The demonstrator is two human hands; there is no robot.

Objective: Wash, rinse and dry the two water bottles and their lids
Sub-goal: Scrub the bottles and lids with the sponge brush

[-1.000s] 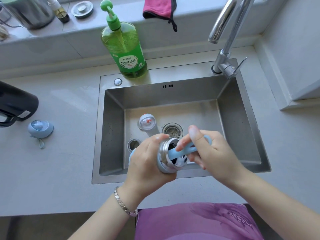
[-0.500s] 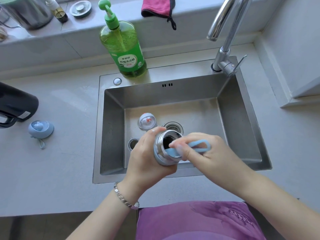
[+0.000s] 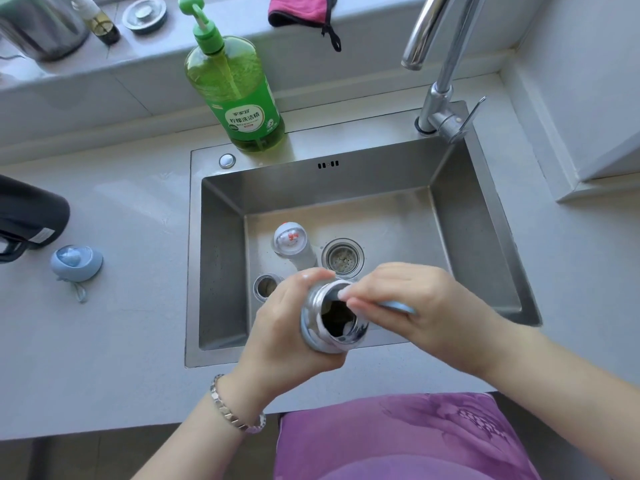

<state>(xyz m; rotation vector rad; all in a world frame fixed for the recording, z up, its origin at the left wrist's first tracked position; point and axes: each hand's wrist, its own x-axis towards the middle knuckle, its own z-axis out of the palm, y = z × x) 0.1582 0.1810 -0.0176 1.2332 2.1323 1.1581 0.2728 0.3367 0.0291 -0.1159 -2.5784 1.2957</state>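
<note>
My left hand (image 3: 284, 327) grips a steel water bottle (image 3: 313, 306) over the front of the sink, its open mouth tilted up toward me. My right hand (image 3: 422, 306) pinches the light blue handle of a brush (image 3: 396, 305), whose front end goes into the bottle's mouth. A white bottle with a domed clear lid (image 3: 291, 239) stands in the sink near the drain. Beside it is a round steel opening (image 3: 265, 285); what it belongs to is unclear. A light blue lid (image 3: 76, 263) with a strap lies on the counter at the left.
A green dish-soap pump bottle (image 3: 239, 95) stands on the rim of the steel sink (image 3: 194, 271) at the back. The tap (image 3: 443, 64) rises at the back right. A black jug (image 3: 27, 216) sits at the left edge. A pink cloth (image 3: 301, 8) lies on the ledge.
The brush has gone deeper into the bottle, so less of its blue handle shows. My left hand has tipped the bottle's mouth more toward me.
</note>
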